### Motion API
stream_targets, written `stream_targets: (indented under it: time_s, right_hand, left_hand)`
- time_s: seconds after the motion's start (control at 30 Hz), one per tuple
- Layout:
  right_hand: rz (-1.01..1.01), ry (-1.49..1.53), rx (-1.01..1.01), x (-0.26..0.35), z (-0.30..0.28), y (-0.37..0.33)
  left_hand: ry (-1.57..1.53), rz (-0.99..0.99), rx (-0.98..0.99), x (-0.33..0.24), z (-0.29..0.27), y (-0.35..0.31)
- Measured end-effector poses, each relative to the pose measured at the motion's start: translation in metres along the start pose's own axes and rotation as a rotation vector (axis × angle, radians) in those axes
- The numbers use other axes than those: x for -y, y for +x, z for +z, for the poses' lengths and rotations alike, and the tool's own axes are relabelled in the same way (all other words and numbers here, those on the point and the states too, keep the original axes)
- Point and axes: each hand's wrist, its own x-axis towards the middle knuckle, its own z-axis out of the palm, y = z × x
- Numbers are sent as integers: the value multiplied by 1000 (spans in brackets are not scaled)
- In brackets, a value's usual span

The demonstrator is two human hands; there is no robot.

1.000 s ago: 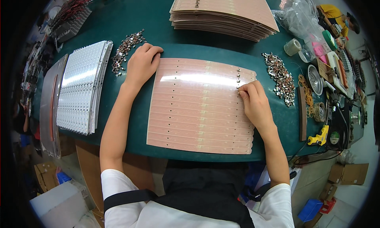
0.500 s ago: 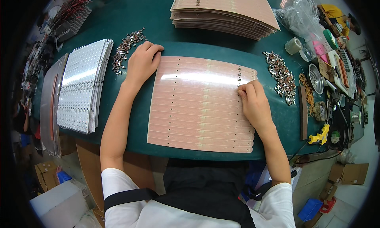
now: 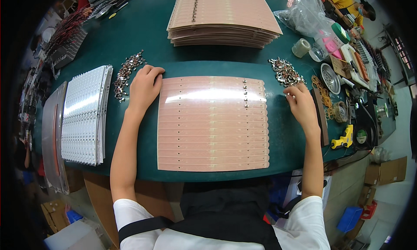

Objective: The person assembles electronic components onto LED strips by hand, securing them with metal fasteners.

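A pinkish panel [image 3: 213, 132], scored into several long strips, lies flat on the green table before me. Small metal pieces [image 3: 246, 93] stand in a column at its upper right; dark holes run down both sides. By the panel's upper left corner rests my left hand [image 3: 145, 87], its fingers curled together and whatever they hold hidden. Off the panel's right side, my right hand [image 3: 302, 107] is closed in a pinch, with a tiny shiny metal piece at its fingertips. It is just below a heap of loose metal pieces [image 3: 285, 72].
Another heap of metal pieces [image 3: 126, 74] lies beyond my left hand. Silvery panels [image 3: 84, 115] are stacked at left, pinkish panels [image 3: 226, 35] at the back. On the right are a metal bowl [image 3: 330, 78], a dark bar [image 3: 320, 119], rubber bands [image 3: 323, 100] and a yellow glue gun [image 3: 343, 138].
My right hand has left the panel's right column and moved right to the metal heap. Several metal pieces now show in that column. The left hand stays by the corner; the whole view has shifted.
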Motion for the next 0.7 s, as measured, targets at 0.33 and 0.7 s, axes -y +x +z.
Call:
stream_targets:
  time_s: [0.33,0.7]
  right_hand:
    - [-17,389,-23,22,24,-7]
    - [-79,463,122,75,43,-20]
  left_hand:
    - [-2,7,11,0,1,0]
    - [-7,21,-14,-1,2,1]
